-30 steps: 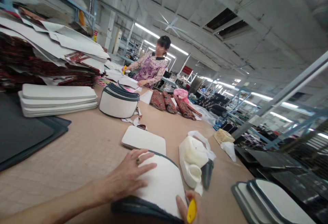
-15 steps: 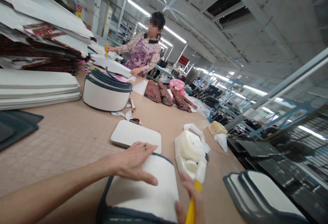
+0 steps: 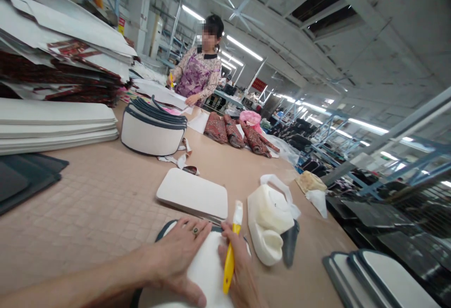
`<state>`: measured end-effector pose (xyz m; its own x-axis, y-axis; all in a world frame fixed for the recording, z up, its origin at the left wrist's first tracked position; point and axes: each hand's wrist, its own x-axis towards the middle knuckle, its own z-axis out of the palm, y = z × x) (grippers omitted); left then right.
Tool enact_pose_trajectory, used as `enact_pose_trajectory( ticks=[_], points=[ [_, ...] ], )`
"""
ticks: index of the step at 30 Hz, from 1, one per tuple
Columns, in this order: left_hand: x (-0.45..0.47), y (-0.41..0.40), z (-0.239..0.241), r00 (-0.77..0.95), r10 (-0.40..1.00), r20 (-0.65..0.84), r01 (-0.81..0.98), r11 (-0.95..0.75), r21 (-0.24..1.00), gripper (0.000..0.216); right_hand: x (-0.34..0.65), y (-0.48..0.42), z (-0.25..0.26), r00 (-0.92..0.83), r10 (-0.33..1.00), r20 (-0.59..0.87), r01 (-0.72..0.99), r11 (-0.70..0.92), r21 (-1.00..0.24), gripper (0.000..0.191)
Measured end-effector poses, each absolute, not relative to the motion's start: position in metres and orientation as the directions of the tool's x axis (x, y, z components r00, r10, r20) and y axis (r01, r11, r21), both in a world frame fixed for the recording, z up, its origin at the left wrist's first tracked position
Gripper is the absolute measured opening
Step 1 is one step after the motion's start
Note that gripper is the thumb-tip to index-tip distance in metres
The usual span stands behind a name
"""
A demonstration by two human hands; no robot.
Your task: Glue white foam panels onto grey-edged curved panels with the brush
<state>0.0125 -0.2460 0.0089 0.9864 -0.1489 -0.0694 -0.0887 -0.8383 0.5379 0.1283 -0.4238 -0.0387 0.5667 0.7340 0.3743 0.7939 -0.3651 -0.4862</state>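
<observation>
My left hand [image 3: 179,254], a ring on one finger, lies flat with fingers spread on a white foam panel [image 3: 202,270] edged in dark grey, at the near edge of the table. My right hand [image 3: 239,272] rests on the same panel and holds a yellow-handled brush [image 3: 230,251] whose pale bristles point away from me. A second white panel [image 3: 193,194] lies just beyond. To the right of the brush stands a white glue tub [image 3: 269,221] with a pale blob in it.
A person in a purple patterned top [image 3: 197,75] works at the far end of the table. Curved white shells [image 3: 153,131], rolled red fabric [image 3: 234,136], stacked white boards [image 3: 56,127], dark sheets [image 3: 21,178] and grey-edged panels [image 3: 377,280] lie around on the brown table [image 3: 98,204].
My right hand has brought the brush up from the panel's near right edge onto the panel, beside my left hand. The view has dropped slightly. The far person's arm has drawn in.
</observation>
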Motion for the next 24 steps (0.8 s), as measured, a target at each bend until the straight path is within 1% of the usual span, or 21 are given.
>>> enact_pose_trajectory(
  ticks=[4,5,7,9,10,12,15,17,18,20,21,22,24],
  points=[
    [0.023,-0.243,-0.014,0.988,-0.148,-0.054,-0.098,-0.849,0.52,0.109,0.133,-0.424,-0.065,0.47,0.787,0.399,0.877,-0.366,-0.311,0.03],
    [0.027,-0.239,-0.016,0.989,-0.145,-0.039,-0.102,-0.839,0.535,0.103,0.132,-0.425,-0.067,0.465,0.789,0.402,0.882,-0.373,-0.288,0.03],
    [0.036,-0.227,-0.015,0.99,-0.129,-0.065,-0.063,-0.79,0.609,0.078,0.131,-0.426,-0.066,0.482,0.779,0.402,0.874,-0.393,-0.287,0.03],
    [0.043,-0.212,-0.008,0.982,-0.114,-0.152,0.019,-0.736,0.677,0.052,0.128,-0.426,-0.059,0.508,0.761,0.404,0.858,-0.404,-0.318,0.028],
    [0.045,-0.205,-0.005,0.975,-0.106,-0.193,0.059,-0.719,0.693,0.044,0.126,-0.425,-0.055,0.52,0.754,0.4,0.849,-0.407,-0.337,0.028],
    [0.045,-0.191,0.001,0.968,-0.105,-0.227,0.09,-0.7,0.709,0.035,0.118,-0.42,-0.048,0.538,0.751,0.382,0.834,-0.408,-0.371,0.026],
    [0.031,-0.173,0.008,0.962,-0.107,-0.252,0.113,-0.684,0.721,0.033,0.101,-0.406,-0.044,0.533,0.756,0.379,0.828,-0.376,-0.415,0.022],
    [0.014,-0.17,0.014,0.966,-0.054,-0.254,0.145,-0.698,0.701,0.033,0.088,-0.393,-0.045,0.536,0.747,0.394,0.823,-0.36,-0.439,0.021],
    [0.004,-0.172,0.017,0.974,-0.009,-0.224,0.151,-0.712,0.686,0.034,0.082,-0.388,-0.047,0.539,0.741,0.401,0.821,-0.356,-0.445,0.023],
    [-0.016,-0.185,0.024,0.993,0.056,-0.109,0.113,-0.755,0.646,0.042,0.075,-0.38,-0.05,0.543,0.729,0.416,0.82,-0.352,-0.451,0.025],
    [-0.026,-0.194,0.026,0.997,0.06,-0.039,0.072,-0.78,0.621,0.048,0.073,-0.378,-0.053,0.542,0.724,0.428,0.821,-0.346,-0.454,0.025],
    [-0.035,-0.204,0.027,1.0,0.03,0.003,0.022,-0.804,0.594,0.052,0.072,-0.378,-0.056,0.544,0.714,0.441,0.82,-0.343,-0.457,0.025],
    [-0.05,-0.222,0.024,0.999,-0.042,-0.004,-0.032,-0.814,0.58,0.061,0.074,-0.379,-0.065,0.541,0.697,0.471,0.827,-0.336,-0.451,0.028]
  ],
)
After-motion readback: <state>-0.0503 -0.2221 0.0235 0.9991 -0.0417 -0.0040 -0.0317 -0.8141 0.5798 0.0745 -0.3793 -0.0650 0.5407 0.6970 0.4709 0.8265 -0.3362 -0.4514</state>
